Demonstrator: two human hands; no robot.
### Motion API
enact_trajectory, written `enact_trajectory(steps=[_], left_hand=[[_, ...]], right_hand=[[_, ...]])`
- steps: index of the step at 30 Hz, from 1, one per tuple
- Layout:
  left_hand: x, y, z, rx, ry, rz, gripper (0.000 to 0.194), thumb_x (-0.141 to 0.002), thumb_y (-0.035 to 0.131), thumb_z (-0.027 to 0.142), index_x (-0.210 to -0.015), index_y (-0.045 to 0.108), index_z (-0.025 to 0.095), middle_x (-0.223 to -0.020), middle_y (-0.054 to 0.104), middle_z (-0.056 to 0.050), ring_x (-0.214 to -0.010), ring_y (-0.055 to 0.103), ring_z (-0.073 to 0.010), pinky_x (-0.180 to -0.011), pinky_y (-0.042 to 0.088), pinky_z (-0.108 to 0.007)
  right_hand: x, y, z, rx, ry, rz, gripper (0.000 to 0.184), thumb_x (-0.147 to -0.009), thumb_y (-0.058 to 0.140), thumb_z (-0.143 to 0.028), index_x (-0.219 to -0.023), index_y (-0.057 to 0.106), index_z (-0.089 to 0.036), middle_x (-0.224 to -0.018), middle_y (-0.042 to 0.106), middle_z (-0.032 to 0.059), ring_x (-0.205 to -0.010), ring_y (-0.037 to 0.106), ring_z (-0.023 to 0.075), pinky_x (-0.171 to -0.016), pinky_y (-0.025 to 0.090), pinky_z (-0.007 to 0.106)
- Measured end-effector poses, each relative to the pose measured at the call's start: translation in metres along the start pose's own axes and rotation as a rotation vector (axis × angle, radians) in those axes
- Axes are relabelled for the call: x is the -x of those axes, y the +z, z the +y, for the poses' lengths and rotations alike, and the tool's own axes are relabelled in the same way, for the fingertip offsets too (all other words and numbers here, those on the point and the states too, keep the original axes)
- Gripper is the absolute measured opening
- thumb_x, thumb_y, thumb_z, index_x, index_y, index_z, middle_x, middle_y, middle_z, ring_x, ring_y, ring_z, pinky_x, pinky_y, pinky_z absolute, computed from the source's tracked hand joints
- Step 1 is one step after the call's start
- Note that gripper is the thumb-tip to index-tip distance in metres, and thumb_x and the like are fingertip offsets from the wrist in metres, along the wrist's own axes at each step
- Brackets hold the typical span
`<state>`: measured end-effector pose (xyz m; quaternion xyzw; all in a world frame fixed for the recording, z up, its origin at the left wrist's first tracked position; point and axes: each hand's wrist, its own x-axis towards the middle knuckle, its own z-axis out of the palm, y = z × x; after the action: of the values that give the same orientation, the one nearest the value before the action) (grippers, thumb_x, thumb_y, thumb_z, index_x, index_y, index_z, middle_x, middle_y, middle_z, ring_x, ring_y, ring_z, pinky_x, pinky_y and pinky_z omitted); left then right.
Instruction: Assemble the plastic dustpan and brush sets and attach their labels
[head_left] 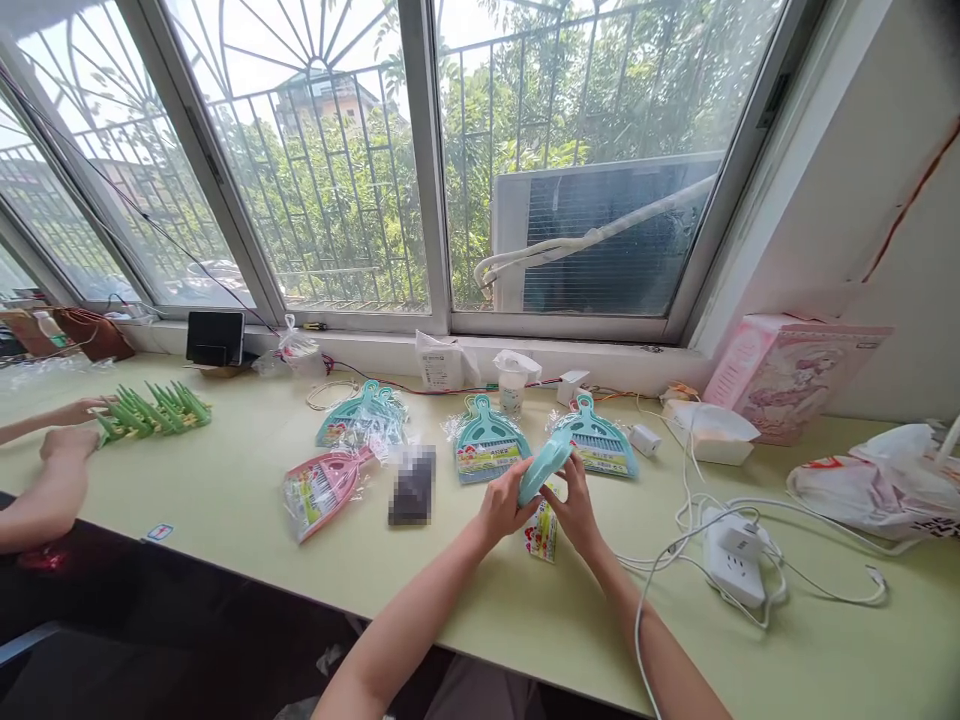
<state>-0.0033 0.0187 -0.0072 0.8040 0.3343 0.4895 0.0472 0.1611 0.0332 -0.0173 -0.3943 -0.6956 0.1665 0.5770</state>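
My left hand (502, 505) is closed around the near left edge of a turquoise dustpan (547, 463), tilted and seen nearly edge-on above the table. On its right side, my right hand (576, 502) grips it too, with fingers partly hidden. Beneath them lies a colourful label card (541, 532). Just behind the held piece, a turquoise dustpan-and-brush set (602, 445) rests flat, and a matching set (491, 452) is to the left. Further left are another turquoise set (352, 415) under clear wrap and a pink bagged set (322, 490).
A pixelated dark rectangle (412, 487) lies left of my hands. White cables surround a power strip (733, 560) at right, one crossing my right forearm. A cup (512, 383) and a pink box (795, 375) stand behind. At far left another person's hands (71, 430) touch green spiky pieces (157, 410).
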Motion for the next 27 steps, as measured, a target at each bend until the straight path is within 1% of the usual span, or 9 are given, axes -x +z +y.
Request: enact_trajectory(steps=[2,6,10,13,16,20,21,23,27], left_hand=[[0.000,0.000,0.001,-0.020,0.026,-0.030,0.055,-0.092,0.047,0.042,-0.140,0.038,0.018,-0.129,0.062,-0.017,-0.119,0.062,-0.0278,-0.092,0.056,-0.041],[-0.003,-0.003,0.002,-0.024,-0.020,-0.111,0.054,-0.091,0.047,0.045,-0.138,0.043,0.018,-0.131,0.061,-0.017,-0.121,0.061,-0.0274,-0.095,0.055,-0.040],[-0.005,-0.009,0.000,0.009,-0.033,-0.125,0.055,-0.091,0.047,0.047,-0.138,0.044,0.018,-0.134,0.060,-0.017,-0.124,0.059,-0.0281,-0.099,0.053,-0.042],[-0.006,-0.011,-0.002,0.022,-0.014,-0.124,0.056,-0.092,0.047,0.046,-0.139,0.044,0.017,-0.135,0.059,-0.018,-0.126,0.058,-0.0284,-0.101,0.051,-0.042],[-0.006,-0.012,-0.002,0.011,-0.020,-0.132,0.058,-0.093,0.044,0.050,-0.140,0.044,0.017,-0.135,0.059,-0.018,-0.126,0.057,-0.0284,-0.101,0.051,-0.041],[-0.003,-0.009,-0.006,0.014,-0.038,-0.146,0.060,-0.093,0.042,0.053,-0.141,0.044,0.017,-0.133,0.060,-0.018,-0.125,0.057,-0.0285,-0.100,0.050,-0.041],[-0.002,-0.009,-0.008,0.027,-0.048,-0.122,0.060,-0.093,0.041,0.053,-0.140,0.044,0.017,-0.131,0.061,-0.018,-0.122,0.060,-0.0284,-0.098,0.051,-0.041],[0.000,-0.009,-0.018,0.041,-0.129,0.020,0.058,-0.095,0.036,0.055,-0.137,0.047,0.017,-0.123,0.065,-0.018,-0.111,0.065,-0.0278,-0.092,0.053,-0.041],[-0.004,-0.017,-0.042,0.008,-0.500,0.555,0.065,-0.092,0.029,0.066,-0.124,0.057,0.017,-0.111,0.067,-0.017,-0.102,0.064,-0.0279,-0.089,0.049,-0.042]], right_hand=[[0.000,-0.001,0.000,-0.004,0.017,0.043,0.046,-0.085,0.061,-0.036,-0.129,0.051,-0.026,-0.135,0.050,0.0130,-0.124,0.054,0.0297,-0.091,0.056,0.047],[-0.002,-0.003,-0.007,-0.042,0.086,0.080,0.037,-0.077,0.068,-0.034,-0.111,0.061,-0.023,-0.111,0.062,0.0105,-0.110,0.061,0.0286,-0.084,0.059,0.044],[-0.003,-0.006,-0.013,-0.225,0.220,0.063,0.041,-0.072,0.073,-0.035,-0.109,0.061,-0.023,-0.100,0.066,0.0059,-0.093,0.067,0.0245,-0.071,0.062,0.039],[-0.005,-0.007,-0.015,-0.338,0.306,0.062,0.036,-0.067,0.075,-0.034,-0.099,0.063,-0.022,-0.091,0.067,0.0036,-0.087,0.069,0.0240,-0.063,0.061,0.035],[-0.007,-0.007,-0.016,-0.380,0.349,0.064,0.031,-0.064,0.078,-0.032,-0.088,0.062,-0.022,-0.082,0.067,0.0022,-0.086,0.070,0.0247,-0.061,0.060,0.033],[-0.008,-0.008,-0.020,-0.390,0.374,0.066,0.035,-0.062,0.080,-0.036,-0.089,0.063,-0.021,-0.082,0.068,0.0023,-0.084,0.070,0.0250,-0.060,0.059,0.033],[-0.008,-0.009,-0.021,-0.399,0.377,0.059,0.037,-0.062,0.081,-0.038,-0.090,0.063,-0.021,-0.084,0.068,0.0032,-0.084,0.070,0.0250,-0.059,0.059,0.032],[-0.010,-0.012,-0.021,-0.436,0.390,0.027,0.043,-0.062,0.081,-0.043,-0.094,0.065,-0.021,-0.088,0.069,0.0056,-0.083,0.069,0.0247,-0.058,0.058,0.032],[-0.014,-0.023,-0.020,-0.567,0.434,0.012,0.046,-0.066,0.078,-0.049,-0.099,0.067,-0.020,-0.086,0.068,0.0047,-0.074,0.063,0.0178,-0.059,0.054,0.028]])
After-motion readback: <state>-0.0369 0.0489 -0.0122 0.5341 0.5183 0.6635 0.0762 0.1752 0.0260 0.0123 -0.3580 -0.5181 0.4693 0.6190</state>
